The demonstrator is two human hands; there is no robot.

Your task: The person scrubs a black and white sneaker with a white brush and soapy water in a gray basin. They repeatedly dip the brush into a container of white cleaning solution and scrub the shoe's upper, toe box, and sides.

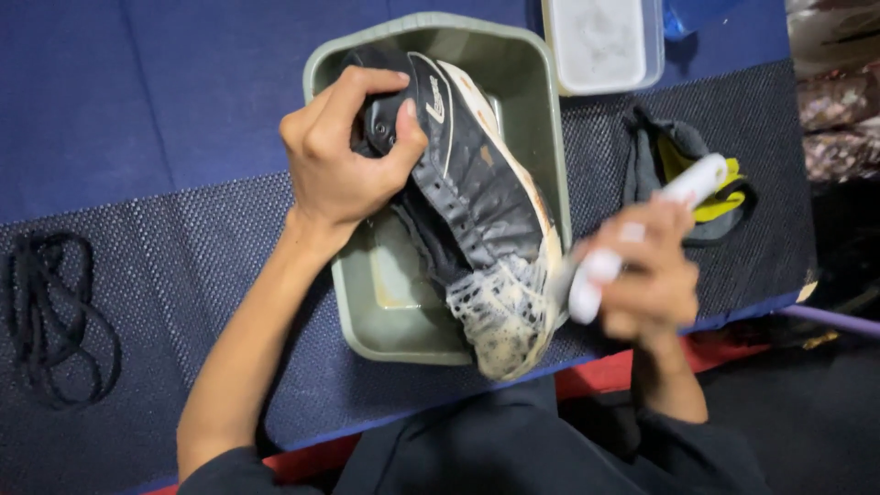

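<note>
A black shoe [477, 183] with a white sole lies on its side across a grey-green plastic tub [536, 82], its toe covered in soapy foam [500, 316] and hanging over the tub's near rim. My left hand [344, 151] grips the shoe at its heel end. My right hand [646, 275], blurred, holds a white-handled brush [642, 234] whose head touches the foamy toe.
Black laces [55, 316] lie coiled at the left on the dark mesh mat [183, 247]. A grey and yellow insole or cloth [683, 160] sits right of the tub. A white container [605, 41] stands behind it. The mat's edge runs just below the tub.
</note>
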